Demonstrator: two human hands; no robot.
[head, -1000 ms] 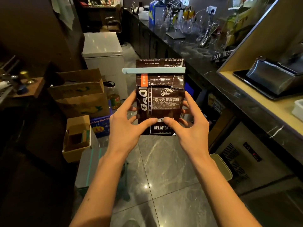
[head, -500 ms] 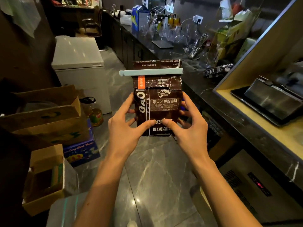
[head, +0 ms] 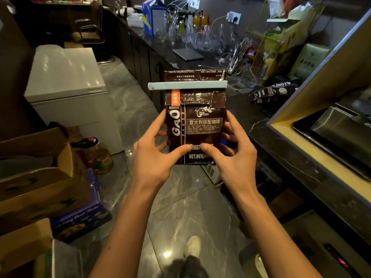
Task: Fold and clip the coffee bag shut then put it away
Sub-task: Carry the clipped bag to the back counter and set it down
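A dark brown coffee bag [head: 197, 121] is held upright in front of me, above the floor. Its top is folded over, and a pale green bar clip [head: 187, 85] is clamped straight across the fold. My left hand [head: 153, 155] grips the bag's left side with the thumb on its front. My right hand [head: 233, 155] grips the right side the same way. Both thumbs meet near the bag's lower middle.
A dark counter [head: 247, 109] runs along the right, with another coffee bag [head: 273, 91], glassware [head: 200, 37] and a whisk. A white chest freezer [head: 68, 81] stands at left behind cardboard boxes [head: 36, 177]. A grey tiled floor [head: 186, 213] lies below.
The bag stays clipped and in both hands. My view has shifted forward and to the right along the aisle, so the counter and freezer appear closer.
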